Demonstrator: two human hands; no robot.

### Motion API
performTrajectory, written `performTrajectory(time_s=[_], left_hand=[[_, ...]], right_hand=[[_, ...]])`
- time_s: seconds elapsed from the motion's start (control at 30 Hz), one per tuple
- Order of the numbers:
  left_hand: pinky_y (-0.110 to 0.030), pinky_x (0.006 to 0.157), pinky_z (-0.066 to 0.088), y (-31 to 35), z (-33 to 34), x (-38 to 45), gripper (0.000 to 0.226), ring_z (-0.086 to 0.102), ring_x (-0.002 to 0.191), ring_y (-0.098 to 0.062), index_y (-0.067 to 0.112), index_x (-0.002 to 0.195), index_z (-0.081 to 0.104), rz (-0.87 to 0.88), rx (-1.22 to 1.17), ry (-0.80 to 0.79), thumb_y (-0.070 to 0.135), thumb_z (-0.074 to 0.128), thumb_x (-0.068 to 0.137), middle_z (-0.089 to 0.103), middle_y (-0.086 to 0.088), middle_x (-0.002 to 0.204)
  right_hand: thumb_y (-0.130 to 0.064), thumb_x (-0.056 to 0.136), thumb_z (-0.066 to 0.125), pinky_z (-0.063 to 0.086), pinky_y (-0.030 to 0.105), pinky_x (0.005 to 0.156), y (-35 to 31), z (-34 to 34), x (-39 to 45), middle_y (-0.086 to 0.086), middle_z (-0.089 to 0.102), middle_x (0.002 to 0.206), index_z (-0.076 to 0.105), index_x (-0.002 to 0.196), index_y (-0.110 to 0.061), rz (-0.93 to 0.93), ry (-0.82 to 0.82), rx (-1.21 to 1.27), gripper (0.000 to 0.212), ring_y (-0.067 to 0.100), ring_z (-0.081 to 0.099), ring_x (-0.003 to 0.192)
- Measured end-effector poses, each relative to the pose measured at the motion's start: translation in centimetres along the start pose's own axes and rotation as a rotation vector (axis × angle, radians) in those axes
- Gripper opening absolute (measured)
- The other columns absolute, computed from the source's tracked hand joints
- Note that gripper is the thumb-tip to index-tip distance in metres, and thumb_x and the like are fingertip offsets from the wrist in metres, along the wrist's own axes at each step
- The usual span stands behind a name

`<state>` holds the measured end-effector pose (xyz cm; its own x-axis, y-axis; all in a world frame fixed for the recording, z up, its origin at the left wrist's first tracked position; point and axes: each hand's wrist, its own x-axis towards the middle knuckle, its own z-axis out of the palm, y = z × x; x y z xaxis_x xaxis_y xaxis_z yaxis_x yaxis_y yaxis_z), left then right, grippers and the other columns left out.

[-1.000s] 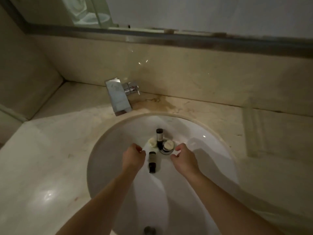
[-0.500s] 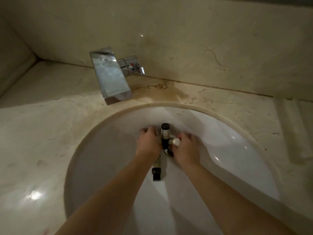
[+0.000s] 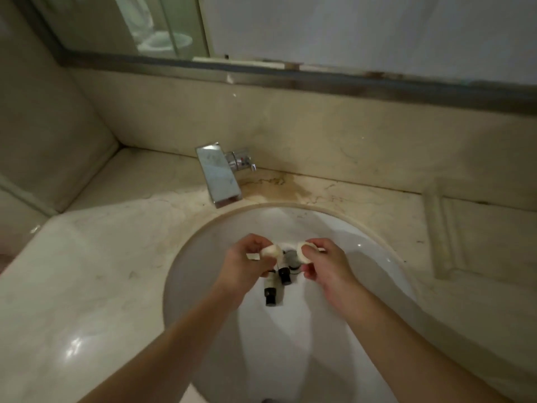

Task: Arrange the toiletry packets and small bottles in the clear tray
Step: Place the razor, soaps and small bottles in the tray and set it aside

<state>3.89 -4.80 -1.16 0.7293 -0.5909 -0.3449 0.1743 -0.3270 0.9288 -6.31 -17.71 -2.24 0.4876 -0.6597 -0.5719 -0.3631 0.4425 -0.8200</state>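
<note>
Head view: left hand (image 3: pixel 244 261) grips bottles (image 3: pixel 270 287) (plus round packet (image 3: pixel 270 251)); right hand (image 3: pixel 322 264) grips another packet (image 3: pixel 305 252)

A small round white packet (image 3: pixel 271 251) sits pinched at the left hand's fingertips, at ten o'clock from the drain. A matching white round packet (image 3: pixel 305 253) is at two o'clock. Two small pale bottles with black caps (image 3: pixel 270 292) (image 3: pixel 284 275) hang cap-down at six o'clock, side by side.
</note>
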Motion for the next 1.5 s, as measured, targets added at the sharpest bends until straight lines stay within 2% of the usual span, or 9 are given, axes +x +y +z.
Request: performTrajectory(time_s=[0.23, 0.37, 0.53, 0.73, 0.9, 1.1, 1.27, 1.4, 1.5], left_hand=[[-0.028, 0.065, 0.049, 6.9, 3.0, -8.9, 0.009, 0.064, 0.072, -0.021, 0.012, 0.070, 0.067, 0.033, -0.228, -0.225, 0.009, 0.075, 0.065, 0.069, -0.009, 0.086], [-0.016, 0.051, 0.047, 9.3, 5.8, -13.0, 0.023, 0.060, 0.059, -0.013, 0.005, 0.073, 0.060, 0.071, -0.289, -0.282, -0.017, 0.061, 0.078, 0.063, -0.009, 0.071], [-0.033, 0.073, 0.050, 10.2, 8.6, -16.4, 0.033, 0.062, 0.076, -0.024, 0.009, 0.088, 0.061, 0.090, -0.324, -0.309, -0.017, 0.068, 0.071, 0.066, -0.016, 0.088], [-0.024, 0.066, 0.054, 9.0, 11.9, -19.7, 0.025, 0.063, 0.075, -0.019, 0.007, 0.084, 0.062, 0.027, -0.265, -0.308, -0.016, 0.066, 0.074, 0.064, -0.011, 0.085], [-0.037, 0.072, 0.059, 6.5, 14.3, -21.3, 0.026, 0.060, 0.083, -0.031, 0.009, 0.091, 0.057, -0.151, -0.227, -0.406, -0.013, 0.063, 0.079, 0.056, -0.019, 0.093], [-0.033, 0.064, 0.057, 5.1, 17.3, -22.0, 0.017, 0.063, 0.081, -0.032, 0.005, 0.094, 0.062, -0.182, -0.136, -0.460, -0.008, 0.061, 0.082, 0.057, -0.021, 0.096], [-0.033, 0.067, 0.056, 3.8, 19.3, -22.1, 0.028, 0.060, 0.077, -0.029, 0.010, 0.093, 0.065, -0.200, -0.068, -0.427, -0.014, 0.058, 0.080, 0.058, -0.021, 0.096], [-0.032, 0.064, 0.052, 2.3, 20.1, -22.0, 0.032, 0.061, 0.081, -0.030, 0.012, 0.095, 0.059, -0.211, -0.015, -0.386, -0.014, 0.062, 0.077, 0.059, -0.023, 0.097], [-0.029, 0.059, 0.053, 1.4, 20.7, -21.7, 0.027, 0.062, 0.083, -0.030, 0.009, 0.090, 0.059, -0.237, -0.025, -0.345, -0.013, 0.065, 0.077, 0.061, -0.022, 0.099]], right_hand=[[-0.010, 0.089, 0.060, 0.052, 0.032, 0.065, -4.8, -5.7, -10.5, 0.014, 0.064, 0.091, 0.062, 0.094, -0.013, -0.073, -0.100, 0.113, 0.006, 0.027, 0.063, 0.072], [-0.007, 0.089, 0.059, 0.052, 0.030, 0.061, -6.3, -9.7, -15.4, 0.019, 0.065, 0.088, 0.064, 0.098, -0.008, -0.148, -0.130, 0.120, 0.010, 0.027, 0.064, 0.068], [-0.003, 0.091, 0.056, 0.054, 0.025, 0.056, -6.2, -15.4, -20.0, 0.020, 0.066, 0.097, 0.063, 0.102, -0.004, -0.190, -0.123, 0.175, 0.013, 0.027, 0.069, 0.067], [-0.009, 0.089, 0.061, 0.050, 0.029, 0.058, -3.2, -23.0, -23.0, 0.015, 0.068, 0.096, 0.064, 0.099, -0.012, -0.208, 0.023, 0.034, 0.011, 0.022, 0.067, 0.069], [-0.006, 0.088, 0.060, 0.041, 0.027, 0.049, 0.6, -28.2, -24.0, 0.013, 0.062, 0.086, 0.064, 0.102, -0.012, -0.173, 0.195, 0.045, 0.016, 0.017, 0.052, 0.055], [0.005, 0.089, 0.053, 0.054, 0.036, 0.068, 4.1, -31.1, -24.8, 0.014, 0.056, 0.098, 0.061, 0.108, -0.004, -0.081, 0.236, 0.175, 0.022, 0.029, 0.058, 0.083], [-0.007, 0.088, 0.059, 0.047, 0.026, 0.058, 6.2, -32.6, -24.6, 0.012, 0.063, 0.104, 0.061, 0.110, -0.011, -0.024, 0.307, -0.068, 0.022, 0.022, 0.060, 0.077], [-0.012, 0.081, 0.066, 0.051, 0.038, 0.074, 7.3, -33.1, -23.6, 0.008, 0.067, 0.099, 0.063, 0.096, -0.017, -0.055, 0.405, -0.259, 0.016, 0.025, 0.063, 0.087], [-0.015, 0.080, 0.068, 0.046, 0.029, 0.072, 7.2, -33.1, -22.9, 0.003, 0.066, 0.093, 0.061, 0.092, -0.020, -0.067, 0.422, -0.377, 0.015, 0.023, 0.063, 0.089]])
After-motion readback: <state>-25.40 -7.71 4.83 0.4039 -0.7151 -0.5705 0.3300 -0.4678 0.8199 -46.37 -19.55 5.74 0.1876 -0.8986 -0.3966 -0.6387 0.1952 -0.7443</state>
